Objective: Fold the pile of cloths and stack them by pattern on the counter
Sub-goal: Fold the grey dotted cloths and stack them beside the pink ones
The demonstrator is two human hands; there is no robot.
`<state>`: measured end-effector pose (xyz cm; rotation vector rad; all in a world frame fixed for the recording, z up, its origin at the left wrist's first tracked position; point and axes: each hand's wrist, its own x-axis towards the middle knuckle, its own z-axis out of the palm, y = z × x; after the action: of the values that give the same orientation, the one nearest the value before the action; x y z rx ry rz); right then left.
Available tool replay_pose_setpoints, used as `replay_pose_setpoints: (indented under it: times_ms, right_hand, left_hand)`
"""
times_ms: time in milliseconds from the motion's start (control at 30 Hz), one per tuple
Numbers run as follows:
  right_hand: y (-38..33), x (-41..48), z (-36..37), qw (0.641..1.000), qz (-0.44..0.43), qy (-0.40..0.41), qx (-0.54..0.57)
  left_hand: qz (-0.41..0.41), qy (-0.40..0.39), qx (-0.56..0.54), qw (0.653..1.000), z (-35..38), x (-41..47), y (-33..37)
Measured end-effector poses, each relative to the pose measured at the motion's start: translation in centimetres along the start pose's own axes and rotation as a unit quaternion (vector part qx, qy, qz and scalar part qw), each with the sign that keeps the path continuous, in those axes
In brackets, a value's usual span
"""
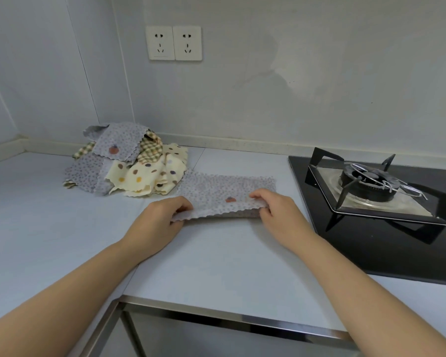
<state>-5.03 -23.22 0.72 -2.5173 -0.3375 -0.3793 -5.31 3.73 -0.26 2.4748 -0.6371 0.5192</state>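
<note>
A grey dotted cloth [222, 194] with a small red fruit mark lies folded lengthwise on the pale counter [62, 228]. My left hand [160, 217] pinches its near left corner, lifting the edge a little. My right hand [276, 210] pinches the near right corner. Behind and to the left sits the loose pile of cloths [129, 161]: grey dotted ones on top and at the left, a cream cloth with big coloured dots [150, 176] at the front, and a green-brown checked cloth [150, 148] in the middle. The pile's lower layers are hidden.
A black gas hob [376, 228] with a burner and pan support [366, 186] fills the counter's right side, close to my right hand. Two wall sockets [174, 43] sit above the pile. The counter's steel front edge [216, 315] runs below my forearms.
</note>
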Motion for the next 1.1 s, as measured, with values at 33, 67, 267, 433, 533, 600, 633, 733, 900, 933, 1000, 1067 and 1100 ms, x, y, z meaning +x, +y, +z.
replay_pose_setpoints:
  times_ms: [33, 67, 267, 433, 533, 600, 633, 733, 900, 933, 1000, 1067, 1100]
  right_hand:
    - [0.2, 0.0, -0.2, 1.000, 0.009, 0.011, 0.014]
    - [0.4, 0.0, -0.4, 0.999, 0.018, 0.028, 0.031]
    - [1.1, 0.3, -1.7, 0.975, 0.096, 0.100, 0.175]
    - [1.5, 0.6, -2.6, 0.956, 0.145, 0.098, 0.237]
    - [2.0, 0.7, -2.8, 0.956, 0.161, 0.077, 0.234]
    - [2.3, 0.8, -2.6, 0.960, 0.176, 0.036, 0.214]
    - [2.3, 0.7, -2.4, 0.963, 0.180, 0.018, 0.202]
    - [2.3, 0.5, -2.2, 0.973, 0.174, 0.003, 0.154]
    - [1.9, 0.3, -2.0, 0.987, 0.145, 0.020, 0.070]
    - [1.7, 0.3, -1.9, 0.989, 0.134, 0.032, 0.061]
    - [1.5, 0.4, -1.7, 0.991, 0.114, 0.055, 0.051]
    - [1.3, 0.6, -1.3, 0.992, 0.107, 0.063, 0.033]
    - [1.2, 0.6, -1.2, 0.992, 0.107, 0.064, 0.022]
  left_hand:
    - [-0.019, 0.025, -0.016, 0.999, -0.1, 0.1, -0.1]
    - [-0.048, 0.048, -0.040, 0.997, -0.2, 0.2, -0.1]
    - [-0.159, 0.122, -0.211, 0.957, -0.5, 0.7, 0.1]
    - [-0.216, 0.082, -0.221, 0.948, -0.8, 0.9, -0.5]
    - [-0.271, 0.008, -0.214, 0.939, -1.1, 1.2, -0.3]
    - [-0.299, -0.034, -0.197, 0.933, -1.4, 1.3, -0.1]
    - [-0.306, -0.050, -0.195, 0.931, -1.6, 1.4, 0.0]
    - [-0.303, -0.070, -0.157, 0.937, -1.7, 1.5, 0.2]
    - [-0.252, 0.005, -0.050, 0.966, -1.1, 1.3, 0.6]
    - [-0.242, 0.024, -0.038, 0.969, -0.9, 1.2, 0.8]
    - [-0.216, 0.057, -0.005, 0.975, -0.5, 1.0, 1.1]
    - [-0.203, 0.072, 0.024, 0.976, -0.2, 1.0, 1.2]
    - [-0.201, 0.072, 0.035, 0.976, 0.0, 1.1, 1.0]
